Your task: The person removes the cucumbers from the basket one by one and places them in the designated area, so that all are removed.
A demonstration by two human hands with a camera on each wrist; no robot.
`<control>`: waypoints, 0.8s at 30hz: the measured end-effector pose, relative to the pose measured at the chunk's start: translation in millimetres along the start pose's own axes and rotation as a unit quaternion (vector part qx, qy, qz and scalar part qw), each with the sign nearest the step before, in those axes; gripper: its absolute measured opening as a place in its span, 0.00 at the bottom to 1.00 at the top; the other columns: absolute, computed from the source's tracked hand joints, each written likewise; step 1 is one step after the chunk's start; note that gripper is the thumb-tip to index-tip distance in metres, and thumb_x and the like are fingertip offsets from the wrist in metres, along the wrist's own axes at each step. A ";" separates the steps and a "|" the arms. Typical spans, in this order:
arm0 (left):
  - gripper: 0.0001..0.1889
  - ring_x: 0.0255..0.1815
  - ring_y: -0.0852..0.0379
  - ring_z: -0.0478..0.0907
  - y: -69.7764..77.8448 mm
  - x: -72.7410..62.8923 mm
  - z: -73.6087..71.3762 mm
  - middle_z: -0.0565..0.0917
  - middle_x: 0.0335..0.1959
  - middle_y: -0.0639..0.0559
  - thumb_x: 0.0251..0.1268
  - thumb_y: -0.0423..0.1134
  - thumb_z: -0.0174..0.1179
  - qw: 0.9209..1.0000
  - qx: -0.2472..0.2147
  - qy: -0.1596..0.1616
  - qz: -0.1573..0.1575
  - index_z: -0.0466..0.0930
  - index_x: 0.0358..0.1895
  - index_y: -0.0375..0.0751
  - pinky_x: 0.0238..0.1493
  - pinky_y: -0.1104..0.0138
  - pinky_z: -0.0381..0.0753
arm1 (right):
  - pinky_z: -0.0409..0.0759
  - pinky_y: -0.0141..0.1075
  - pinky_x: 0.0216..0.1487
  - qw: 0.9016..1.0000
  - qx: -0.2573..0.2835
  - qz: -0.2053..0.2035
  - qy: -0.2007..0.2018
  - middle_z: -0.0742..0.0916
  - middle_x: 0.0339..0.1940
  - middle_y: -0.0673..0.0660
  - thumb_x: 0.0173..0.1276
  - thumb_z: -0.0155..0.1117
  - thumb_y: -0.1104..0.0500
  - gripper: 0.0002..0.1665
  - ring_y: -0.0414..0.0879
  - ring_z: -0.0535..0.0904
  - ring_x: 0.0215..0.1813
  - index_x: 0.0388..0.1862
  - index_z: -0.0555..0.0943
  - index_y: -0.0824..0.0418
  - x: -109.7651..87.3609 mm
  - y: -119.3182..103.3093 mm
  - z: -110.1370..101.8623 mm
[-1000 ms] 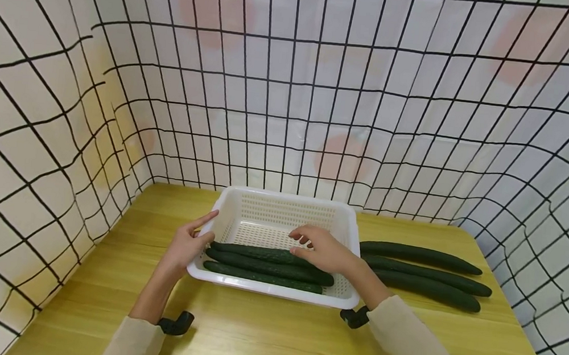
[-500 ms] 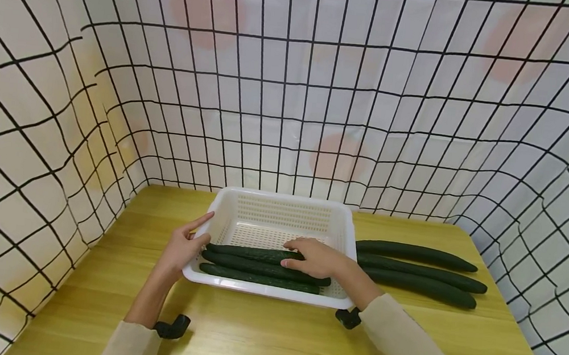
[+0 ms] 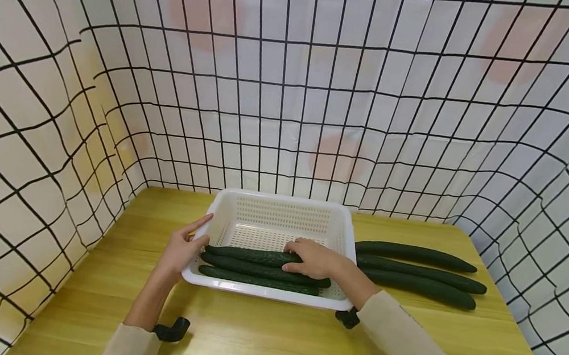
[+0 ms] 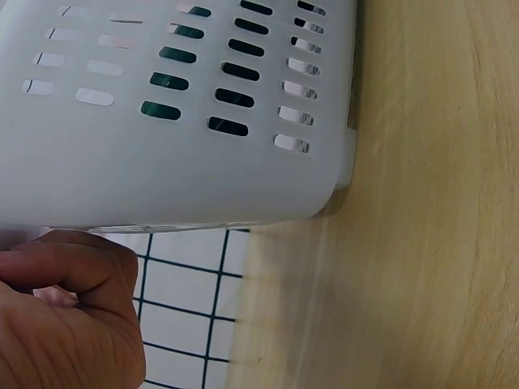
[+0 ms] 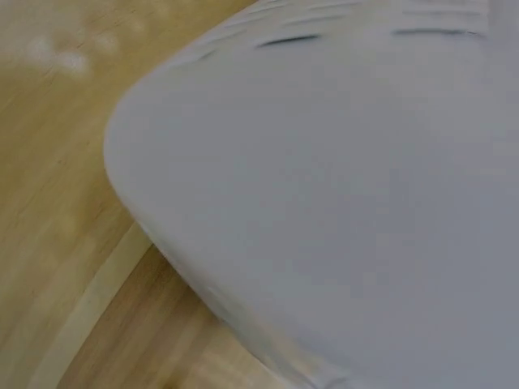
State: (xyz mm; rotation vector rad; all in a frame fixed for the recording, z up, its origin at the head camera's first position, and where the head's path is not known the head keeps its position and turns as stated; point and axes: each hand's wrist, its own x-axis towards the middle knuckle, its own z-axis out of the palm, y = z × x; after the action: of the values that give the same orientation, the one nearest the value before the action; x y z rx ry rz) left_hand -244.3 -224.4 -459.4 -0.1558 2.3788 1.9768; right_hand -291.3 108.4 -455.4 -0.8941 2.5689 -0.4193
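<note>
A white plastic basket (image 3: 273, 297) with slotted walls sits on the wooden table. Inside, along its near side, lie three long dark green cucumbers side by side. My right hand (image 3: 314, 259) reaches in over the right wall and grips the rearmost cucumber (image 3: 248, 256) near its right end, thumb on the near side, fingers on the far side. The middle cucumber (image 3: 260, 269) and the front cucumber (image 3: 254, 279) lie closer to me. At the basket's left rim, my left hand (image 3: 179, 252) pinches the edge; its curled fingers (image 4: 81, 263) show in the left wrist view. The right wrist view shows only the basket's outer wall (image 5: 324, 178).
Three more cucumbers (image 3: 418, 255) lie on the table (image 3: 248, 340) just right of the basket, partly behind my right forearm. A black grid-patterned white backdrop (image 3: 292, 98) encloses the table at the back and both sides.
My right hand has come down from above the rearmost cucumber and closed round it. My left hand stays on the rim. The head view has shifted slightly.
</note>
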 end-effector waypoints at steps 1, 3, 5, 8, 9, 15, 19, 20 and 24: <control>0.32 0.47 0.51 0.77 0.1 -1.1 0.2 0.71 0.72 0.32 0.71 0.33 0.57 1.000 0.001 0.001 0.002 0.68 0.77 0.58 0.36 0.66 0.77 | 0.77 0.49 0.65 1.000 0.004 0.001 0.002 0.81 0.67 0.57 0.78 0.59 0.42 0.29 0.53 0.78 0.66 0.71 0.74 0.54 0.1 0.1 0.0; 0.32 0.50 0.50 0.77 -0.4 -1.7 0.3 0.71 0.73 0.33 0.71 0.33 0.57 1.000 0.002 0.001 0.003 0.69 0.77 0.58 0.39 0.66 0.78 | 0.77 0.48 0.64 1.000 0.007 -0.001 0.008 0.82 0.65 0.56 0.77 0.60 0.43 0.28 0.53 0.79 0.65 0.69 0.75 0.53 0.9 1.3 0.7; 0.32 0.53 0.48 0.77 -1.3 -1.7 0.2 0.72 0.73 0.34 0.71 0.33 0.57 1.000 0.000 0.003 0.002 0.69 0.77 0.58 0.41 0.65 0.80 | 0.78 0.49 0.64 1.000 0.009 -0.003 0.017 0.83 0.64 0.57 0.77 0.61 0.43 0.28 0.53 0.79 0.65 0.69 0.76 0.54 1.1 1.4 0.5; 0.32 0.54 0.47 0.77 -2.3 -0.5 0.0 0.72 0.73 0.34 0.70 0.33 0.57 1.000 -0.006 0.004 0.001 0.70 0.77 0.59 0.42 0.66 0.81 | 0.77 0.49 0.65 0.999 0.006 -0.006 0.035 0.82 0.64 0.57 0.77 0.62 0.44 0.28 0.54 0.79 0.65 0.69 0.76 0.56 0.9 1.0 -0.2; 0.32 0.54 0.47 0.77 -2.3 -0.2 0.2 0.73 0.73 0.34 0.70 0.33 0.57 1.000 -0.009 0.004 0.000 0.70 0.76 0.59 0.41 0.66 0.81 | 0.77 0.49 0.65 0.999 0.003 -0.006 0.041 0.82 0.64 0.57 0.77 0.61 0.45 0.28 0.54 0.79 0.64 0.70 0.76 0.56 0.6 0.8 -0.5; 0.32 0.56 0.47 0.77 -2.9 1.0 0.5 0.70 0.75 0.33 0.71 0.33 0.56 1.000 -0.014 -0.003 0.003 0.68 0.78 0.58 0.41 0.66 0.81 | 0.77 0.50 0.65 0.998 0.004 -0.010 0.070 0.80 0.65 0.59 0.78 0.60 0.46 0.29 0.54 0.78 0.64 0.71 0.75 0.58 -3.2 -0.4 -1.8; 0.33 0.53 0.48 0.77 -2.9 1.0 0.5 0.71 0.73 0.32 0.71 0.32 0.56 1.000 -0.013 -0.002 0.002 0.67 0.78 0.57 0.40 0.66 0.80 | 0.76 0.52 0.68 0.995 0.005 -0.015 0.102 0.78 0.68 0.60 0.80 0.57 0.44 0.30 0.56 0.77 0.68 0.71 0.75 0.60 -6.0 -1.7 -3.4; 0.33 0.52 0.50 0.77 -2.8 1.0 0.5 0.71 0.73 0.32 0.71 0.32 0.56 1.000 -0.013 -0.001 0.002 0.68 0.78 0.57 0.39 0.66 0.80 | 0.76 0.52 0.67 0.994 0.003 -0.017 0.111 0.78 0.68 0.60 0.80 0.56 0.43 0.30 0.55 0.77 0.67 0.71 0.75 0.60 -6.8 -2.3 -3.8; 0.32 0.47 0.52 0.78 -1.6 0.3 0.3 0.73 0.72 0.32 0.71 0.32 0.56 1.000 -0.016 0.002 0.002 0.69 0.77 0.57 0.38 0.67 0.79 | 0.78 0.51 0.63 0.990 -0.003 -0.025 0.140 0.82 0.63 0.58 0.79 0.55 0.40 0.30 0.53 0.80 0.62 0.66 0.79 0.60 -9.8 -4.3 -4.6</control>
State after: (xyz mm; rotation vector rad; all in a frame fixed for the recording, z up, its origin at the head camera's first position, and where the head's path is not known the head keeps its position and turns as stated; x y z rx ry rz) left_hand -244.5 -224.4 -461.1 -0.1571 2.3530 2.0176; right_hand -284.0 112.2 -447.1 -0.9623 2.8059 -0.5890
